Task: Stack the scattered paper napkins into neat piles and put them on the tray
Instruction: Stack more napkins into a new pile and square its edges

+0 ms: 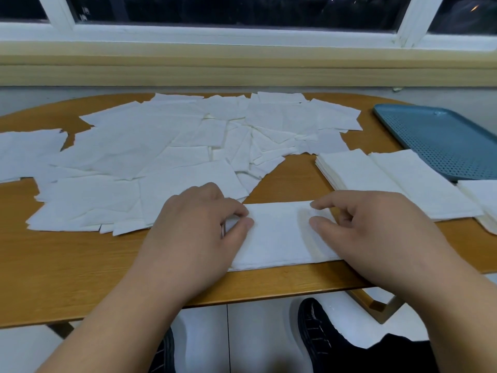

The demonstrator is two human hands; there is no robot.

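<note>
Left hand (193,232) and right hand (373,232) each pinching an end of a napkin stack (279,238), near front edge of table (80,265), scattered napkins (161,146) behind, neat piles (376,179) beside blue tray (443,141) at right

No text, label, brand or number can be read anywhere. A few faint pale marks show on the window pane (84,14) at the upper left, but they are too small and blurred to make out.
</note>
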